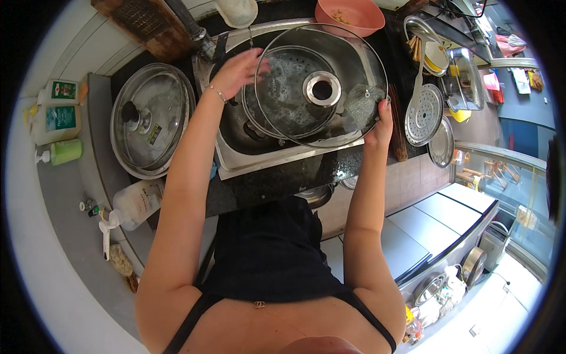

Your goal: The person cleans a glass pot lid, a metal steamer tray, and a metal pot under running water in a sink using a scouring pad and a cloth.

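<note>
A glass pot lid with a metal rim (289, 140) is held over the steel sink (247, 164). My right hand (381, 124) grips its right edge, thumb on top. My left hand (245, 68) is at the lid's left edge, slightly blurred, fingers apart; whether it touches the glass cannot be told. Through the glass a mesh scouring pad (363, 105) shows near my right hand; whether it lies on or under the lid is unclear. A metal ring with a dark centre (322, 89) also shows there. Below the lid, a round vessel (261, 126) with sudsy water stands in the sink.
Left of the sink lies another glass lid with a dark knob (130, 113) on a metal pan. A pump bottle (138, 204) stands nearer me. Behind the sink is a pink bowl (351, 17) with food scraps. A perforated steel skimmer (423, 114) and a dish rack are right.
</note>
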Action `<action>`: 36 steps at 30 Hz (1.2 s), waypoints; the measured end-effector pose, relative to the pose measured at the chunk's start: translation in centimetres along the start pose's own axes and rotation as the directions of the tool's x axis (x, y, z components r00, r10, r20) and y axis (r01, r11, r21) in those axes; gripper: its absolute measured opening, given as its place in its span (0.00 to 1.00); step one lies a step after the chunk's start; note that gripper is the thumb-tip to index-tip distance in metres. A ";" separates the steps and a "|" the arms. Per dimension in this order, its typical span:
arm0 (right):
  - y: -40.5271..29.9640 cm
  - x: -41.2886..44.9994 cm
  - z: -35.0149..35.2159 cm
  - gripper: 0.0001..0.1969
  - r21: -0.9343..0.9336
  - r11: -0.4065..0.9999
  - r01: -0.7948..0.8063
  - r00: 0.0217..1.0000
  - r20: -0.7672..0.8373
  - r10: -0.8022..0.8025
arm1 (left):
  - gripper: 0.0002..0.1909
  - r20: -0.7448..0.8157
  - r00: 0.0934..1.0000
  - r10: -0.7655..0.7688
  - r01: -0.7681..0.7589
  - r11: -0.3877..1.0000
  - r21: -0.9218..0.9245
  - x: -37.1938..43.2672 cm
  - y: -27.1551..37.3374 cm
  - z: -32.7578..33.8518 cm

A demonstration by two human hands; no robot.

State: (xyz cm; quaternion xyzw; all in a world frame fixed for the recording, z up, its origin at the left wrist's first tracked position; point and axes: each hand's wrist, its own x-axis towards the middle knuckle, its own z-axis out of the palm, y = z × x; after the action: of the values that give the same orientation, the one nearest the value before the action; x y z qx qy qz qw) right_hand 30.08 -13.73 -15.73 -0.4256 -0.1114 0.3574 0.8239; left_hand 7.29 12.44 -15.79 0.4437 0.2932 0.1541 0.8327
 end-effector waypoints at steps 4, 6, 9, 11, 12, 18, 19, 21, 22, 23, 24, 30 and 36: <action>1.1 1.1 0.7 0.16 0.095 0.995 -0.025 0.999 0.034 0.022 | 0.24 0.384 0.920 -0.071 0.110 0.991 -0.080 -1.8 0.6 1.4; 2.0 1.9 0.1 0.16 0.080 0.996 -0.041 0.999 0.028 0.039 | 0.24 0.455 0.889 0.042 0.079 0.967 -0.243 -2.3 0.0 2.3; 2.8 2.4 0.9 0.18 0.007 0.999 -0.041 0.999 -0.004 0.041 | 0.24 0.475 0.855 0.210 0.026 0.897 -0.442 -3.7 -0.9 3.3; 3.0 2.1 2.1 0.20 -0.100 0.994 -0.039 0.989 -0.142 0.025 | 0.24 0.395 0.886 0.243 -0.033 0.882 -0.469 -5.0 -1.1 3.7; 2.9 2.1 2.2 0.23 -0.109 0.992 -0.065 0.988 -0.145 0.049 | 0.24 0.401 0.883 0.246 -0.034 0.884 -0.467 -5.7 -1.2 3.9; 2.7 2.4 3.0 0.25 -0.263 0.963 -0.053 0.982 -0.188 0.002 | 0.25 0.428 0.887 0.173 -0.031 0.947 -0.319 -8.1 0.2 4.4; 2.7 2.8 3.0 0.25 -0.262 0.964 -0.055 0.982 -0.188 0.005 | 0.26 0.486 0.866 0.119 0.011 0.967 -0.256 -8.3 1.0 4.5; 2.5 3.1 3.4 0.22 -0.442 0.897 -0.016 0.992 -0.119 -0.041 | 0.27 0.494 0.864 0.099 -0.012 0.984 -0.176 -8.8 2.2 4.8; 2.3 2.9 4.5 0.20 -0.408 0.913 -0.007 0.989 -0.138 -0.054 | 0.28 0.488 0.865 0.117 -0.045 0.987 -0.155 -9.1 2.4 4.9; 2.5 3.2 4.3 0.20 -0.407 0.913 -0.013 0.989 -0.139 -0.048 | 0.28 0.483 0.865 0.134 -0.078 0.988 -0.134 -9.4 2.5 5.1; 2.2 3.6 4.7 0.19 -0.565 0.819 0.100 0.981 -0.080 -0.175 | 0.28 0.482 0.867 0.131 -0.076 0.988 -0.133 -9.7 2.6 5.5; -0.2 4.2 7.0 0.21 -0.710 0.540 0.452 0.886 0.286 -0.365 | 0.27 0.402 0.890 0.214 -0.153 0.972 -0.178 -11.2 2.8 7.6; -2.1 0.0 13.8 0.23 -0.764 0.236 0.601 0.793 0.607 -0.054 | 0.29 0.312 0.935 0.170 -0.172 0.985 -0.023 -11.5 2.9 8.7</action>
State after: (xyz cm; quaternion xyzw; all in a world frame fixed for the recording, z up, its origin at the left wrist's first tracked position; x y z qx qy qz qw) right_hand 24.41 -5.98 -5.65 -0.6866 -0.5778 0.1245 0.4233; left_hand 3.74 2.49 -5.61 0.4882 0.1183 0.1532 0.8510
